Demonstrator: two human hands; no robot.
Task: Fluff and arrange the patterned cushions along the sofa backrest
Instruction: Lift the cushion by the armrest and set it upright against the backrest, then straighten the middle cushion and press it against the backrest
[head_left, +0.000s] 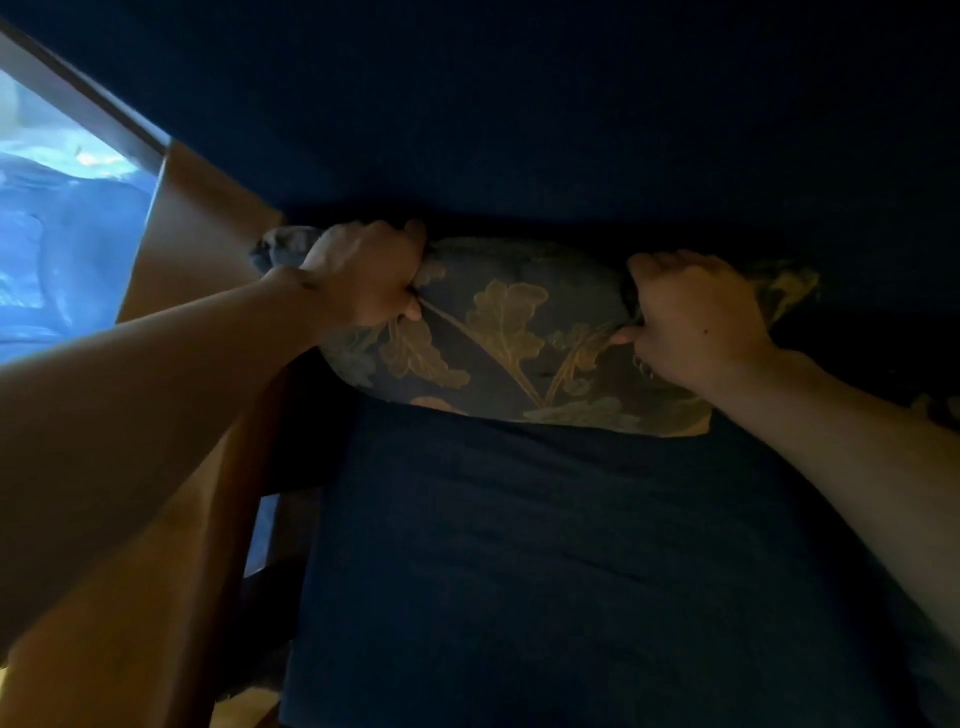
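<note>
A dark blue cushion (519, 332) with a gold leaf pattern lies along the foot of the sofa backrest (571, 130), above the dark blue seat (545, 545). My left hand (363, 275) grips its upper left corner, bunching the fabric. At the upper right corner, my right hand (696, 317) is closed on the cover, thumb pressed into the front. The cushion's lower edge is tucked behind the seat. A scrap of another patterned cushion (940, 410) shows at the far right edge.
A wooden armrest and frame (208, 249) run down the left side of the sofa. A bright window (57, 208) is at the upper left. The scene is dim.
</note>
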